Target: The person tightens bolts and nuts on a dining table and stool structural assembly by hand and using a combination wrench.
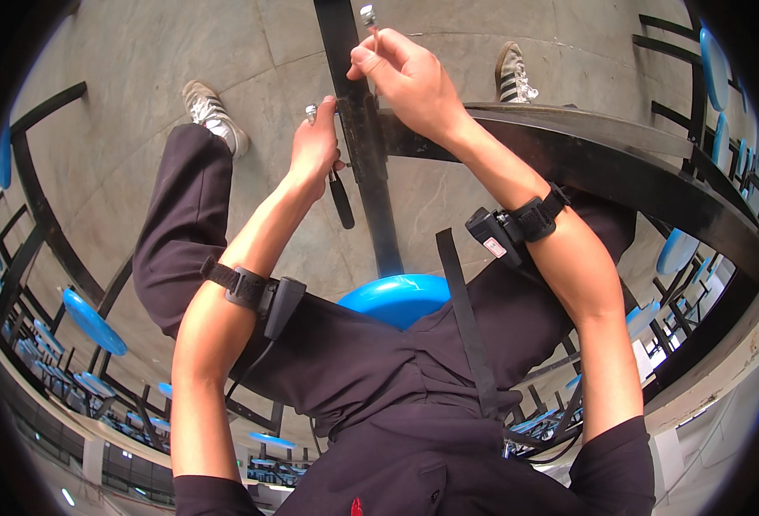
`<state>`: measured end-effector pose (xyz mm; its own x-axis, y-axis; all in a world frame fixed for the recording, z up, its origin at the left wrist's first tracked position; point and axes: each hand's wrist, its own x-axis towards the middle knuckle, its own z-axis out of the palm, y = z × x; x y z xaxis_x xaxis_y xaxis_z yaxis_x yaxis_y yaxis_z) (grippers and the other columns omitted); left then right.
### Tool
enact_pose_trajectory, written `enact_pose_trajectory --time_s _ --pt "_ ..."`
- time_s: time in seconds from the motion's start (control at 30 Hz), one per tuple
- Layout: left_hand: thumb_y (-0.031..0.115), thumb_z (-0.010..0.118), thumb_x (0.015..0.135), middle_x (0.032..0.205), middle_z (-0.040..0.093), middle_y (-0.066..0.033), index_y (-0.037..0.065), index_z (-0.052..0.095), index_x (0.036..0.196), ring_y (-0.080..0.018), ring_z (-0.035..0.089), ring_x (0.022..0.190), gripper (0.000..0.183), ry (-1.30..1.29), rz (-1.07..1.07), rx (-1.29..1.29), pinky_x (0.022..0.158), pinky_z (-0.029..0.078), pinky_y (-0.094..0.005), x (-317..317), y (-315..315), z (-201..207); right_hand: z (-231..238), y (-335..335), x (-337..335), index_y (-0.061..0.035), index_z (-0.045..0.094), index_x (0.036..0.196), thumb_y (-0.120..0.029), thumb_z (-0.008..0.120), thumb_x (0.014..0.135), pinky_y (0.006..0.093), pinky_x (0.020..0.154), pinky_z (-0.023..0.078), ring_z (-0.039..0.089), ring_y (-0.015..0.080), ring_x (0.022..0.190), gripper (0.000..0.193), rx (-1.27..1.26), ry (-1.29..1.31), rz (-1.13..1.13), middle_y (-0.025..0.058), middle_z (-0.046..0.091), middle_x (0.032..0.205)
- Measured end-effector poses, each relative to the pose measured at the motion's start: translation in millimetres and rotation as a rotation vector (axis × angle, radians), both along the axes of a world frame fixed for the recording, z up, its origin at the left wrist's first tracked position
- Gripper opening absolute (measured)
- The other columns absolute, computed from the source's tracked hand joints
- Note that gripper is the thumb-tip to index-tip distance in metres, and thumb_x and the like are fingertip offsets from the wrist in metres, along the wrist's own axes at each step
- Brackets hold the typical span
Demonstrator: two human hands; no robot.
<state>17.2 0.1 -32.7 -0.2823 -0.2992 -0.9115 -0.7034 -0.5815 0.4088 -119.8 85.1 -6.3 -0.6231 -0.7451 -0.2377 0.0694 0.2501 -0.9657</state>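
Observation:
My left hand (315,148) is closed beside the black metal beam (364,129). A tool with a black handle (341,203) runs down from the fist. A small silver metal piece (311,113) shows at the top of the fist, by the thumb; I cannot tell if it belongs to the tool. My right hand (412,84) is above and to the right, its thumb and forefinger pinched by the beam. Just beyond those fingers stands a small silver bolt-like piece (368,15), its lower part hidden by the fingers.
I sit on a blue round seat (396,297), legs apart around the beam. A thick black curved frame (568,159) crosses to the right, close to my right forearm. Blue seats (94,320) on black frames line both sides. A black strap (465,322) hangs over my lap.

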Motion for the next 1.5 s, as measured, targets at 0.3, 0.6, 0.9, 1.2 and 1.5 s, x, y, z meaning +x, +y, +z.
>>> enact_pose_trajectory --time_s 0.3,0.6,0.9,1.2,1.5 --pt "0.053 0.047 0.091 0.057 0.030 0.0054 0.013 0.040 0.080 -0.0091 0.032 0.046 0.042 0.028 -0.017 -0.022 0.045 0.033 -0.0281 0.3 -1.2 -1.6 2.9 6.1 2.6 -0.0018 0.056 0.074 -0.035 0.058 0.090 0.0254 0.051 0.039 0.048 0.0061 0.056 0.037 -0.006 0.022 -0.105 0.0015 0.057 0.060" --pt "0.055 0.045 0.091 0.058 0.042 0.0013 0.008 0.051 0.079 -0.0107 0.039 0.050 0.049 -0.017 -0.015 -0.048 0.045 0.031 -0.0296 0.2 -0.4 -8.0 12.2 27.2 40.4 -0.0020 0.050 0.063 -0.019 0.069 0.080 0.0337 0.047 0.037 0.045 0.0227 0.054 0.031 -0.219 0.510 0.272 0.0081 0.046 0.058" --pt "0.055 0.045 0.091 0.058 0.037 0.0017 0.010 0.048 0.073 -0.0103 0.033 0.049 0.048 -0.051 -0.002 -0.022 0.044 0.028 -0.0290 -4.3 -2.3 4.9 9.2 28.7 35.0 -0.0022 0.046 0.062 -0.024 0.065 0.083 0.0333 0.047 0.036 0.043 0.0241 0.053 0.036 -0.244 0.503 0.286 0.0092 0.044 0.058" --pt "0.053 0.048 0.090 0.060 0.029 0.0034 0.006 0.042 0.091 -0.0102 0.032 0.049 0.047 -0.037 0.012 0.078 0.046 0.034 -0.0283 -2.2 -4.1 4.2 17.8 13.1 14.5 -0.0048 0.045 0.061 -0.051 0.037 0.097 0.0244 0.050 0.028 0.036 0.0077 0.054 0.059 -0.075 0.046 -0.015 -0.0020 0.041 0.057" --pt "0.049 0.043 0.093 0.064 0.035 0.0005 0.001 0.051 0.099 -0.0120 0.037 0.053 0.049 -0.037 -0.011 0.066 0.049 0.037 -0.0305 -2.7 -4.8 6.6 11.6 12.2 15.9 -0.0037 0.047 0.058 -0.051 0.038 0.097 0.0263 0.047 0.029 0.036 0.0079 0.050 0.062 -0.086 0.085 -0.084 -0.0010 0.040 0.051"
